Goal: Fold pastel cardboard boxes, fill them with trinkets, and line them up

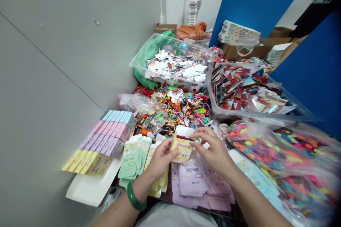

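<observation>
My left hand (163, 154) pinches a small yellow box (182, 150) between thumb and fingers, above the table's near edge. The box stands upright with its white top flap (184, 131) raised, and a dark red strip shows at its mouth. At the box's right side is my right hand (209, 149), its curved fingers apart beside the opening; no object shows between them. Below the hands lie flat purple cartons (193, 181) and pink cartons (217, 184) in stacks. Green cartons (131, 156) and yellow cartons (160, 184) lie to the left.
Finished-looking boxes in colour rows (103, 138) stand at the left on a white tray (93, 188). Behind the hands spreads a heap of small trinkets (181, 110). Clear bins (138, 60) hold paper pieces. Plastic bags of colourful bits (293, 170) and blue cartons (255, 173) lie right.
</observation>
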The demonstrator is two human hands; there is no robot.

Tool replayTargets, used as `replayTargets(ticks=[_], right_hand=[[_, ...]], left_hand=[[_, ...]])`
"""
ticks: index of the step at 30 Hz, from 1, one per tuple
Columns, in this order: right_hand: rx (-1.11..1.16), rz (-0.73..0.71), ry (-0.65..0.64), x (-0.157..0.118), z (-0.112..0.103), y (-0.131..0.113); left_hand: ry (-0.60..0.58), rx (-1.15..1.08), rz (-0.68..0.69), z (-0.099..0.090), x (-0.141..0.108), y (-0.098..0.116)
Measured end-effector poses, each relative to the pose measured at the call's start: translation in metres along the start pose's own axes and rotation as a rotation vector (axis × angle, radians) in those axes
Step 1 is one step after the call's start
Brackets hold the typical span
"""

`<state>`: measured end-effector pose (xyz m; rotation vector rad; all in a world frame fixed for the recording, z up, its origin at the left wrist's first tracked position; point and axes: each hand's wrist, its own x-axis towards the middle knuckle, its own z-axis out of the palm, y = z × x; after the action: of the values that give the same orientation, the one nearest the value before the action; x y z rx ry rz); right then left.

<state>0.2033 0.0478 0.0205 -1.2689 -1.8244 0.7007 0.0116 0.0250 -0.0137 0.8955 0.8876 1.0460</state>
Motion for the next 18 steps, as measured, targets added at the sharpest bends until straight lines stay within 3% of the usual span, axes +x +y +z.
replayTargets(ticks=[5, 8, 14, 16, 18], right_hand=[[-0.058, -0.121, -0.002, -0.001, 0.0, 0.003], [-0.128, -0.107, -0.027, -0.003, -0.001, 0.001], [0.033, 0.007, -0.245, -0.001, -0.012, 0.002], [-0.036, 0.114, -0.182, 0.009, -0.019, 0.016], [-0.255, 0.256, -0.058, 0.025, -0.026, 0.035]], left_hand=[[0.022, 0.03, 0.036, -0.005, 0.001, -0.002], [0.031, 0.058, 0.051, -0.006, 0.0, 0.0], [0.013, 0.101, 0.038, -0.008, -0.004, 0.0], [0.017, 0.101, 0.027, -0.009, -0.005, -0.002], [0.022, 0.105, 0.02, -0.009, -0.006, -0.003]])
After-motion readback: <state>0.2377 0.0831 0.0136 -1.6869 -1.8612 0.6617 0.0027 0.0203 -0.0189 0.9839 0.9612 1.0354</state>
